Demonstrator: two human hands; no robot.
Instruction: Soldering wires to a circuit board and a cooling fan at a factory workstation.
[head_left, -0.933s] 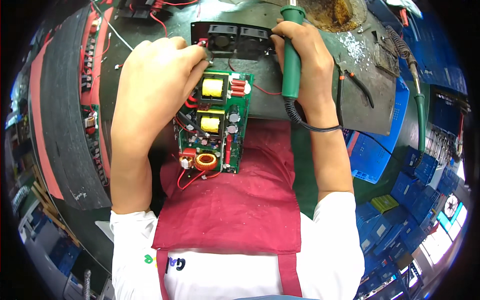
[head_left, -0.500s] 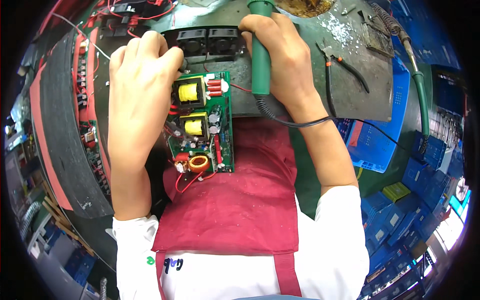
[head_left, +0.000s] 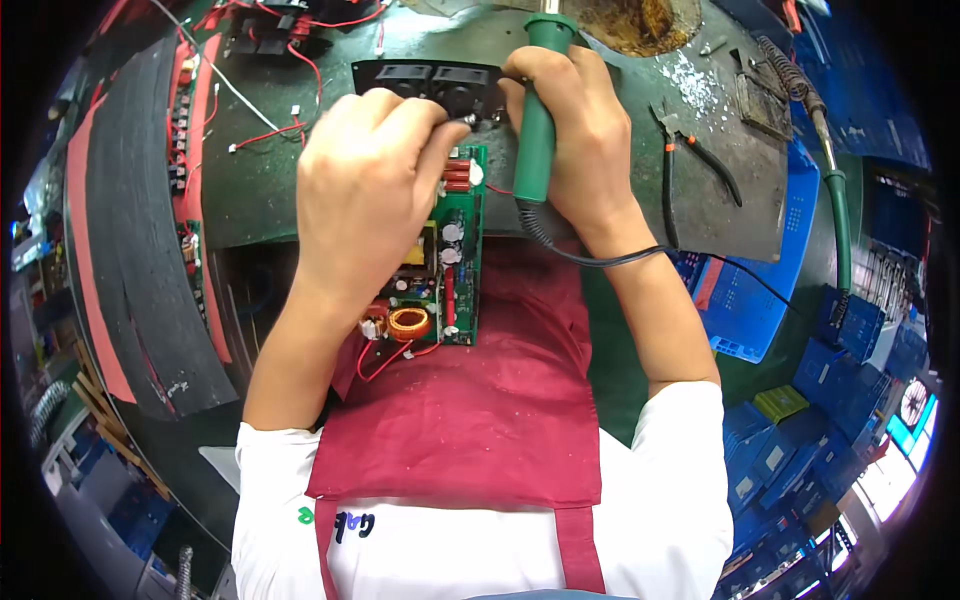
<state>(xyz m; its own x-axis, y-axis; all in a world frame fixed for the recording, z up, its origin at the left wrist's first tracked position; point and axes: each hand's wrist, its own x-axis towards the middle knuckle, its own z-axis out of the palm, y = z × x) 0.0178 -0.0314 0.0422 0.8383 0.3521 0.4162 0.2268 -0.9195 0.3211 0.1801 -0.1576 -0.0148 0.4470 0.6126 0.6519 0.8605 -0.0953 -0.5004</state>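
Note:
My right hand [head_left: 590, 130] is wrapped around the green handle of a soldering iron [head_left: 537, 150], which stands nearly upright in the picture, its metal end cut off at the top edge. My left hand [head_left: 365, 190] reaches over a green circuit board [head_left: 462, 225], its thumb and forefinger closed near the board's far end; what they pinch is too small to make out. Part of the board, with its yellow-wound transformer, is hidden under that hand. A copper ring coil [head_left: 408, 323] shows at the near end. Beyond the fingertips lies a black panel with two fans [head_left: 430, 80].
Pliers [head_left: 690, 160] lie on the dark bench to the right, near white crumbs [head_left: 695, 90]. A second green iron [head_left: 838, 215] rests in a coiled holder beyond. Blue trays [head_left: 770, 290] flank the right edge. Red wires [head_left: 270, 135] and a black-and-pink padded strip [head_left: 140, 230] are at left.
My left hand has moved right, across the board, and now covers more of it. The right hand with the soldering iron has shifted slightly right and nearer. The view has shifted a little.

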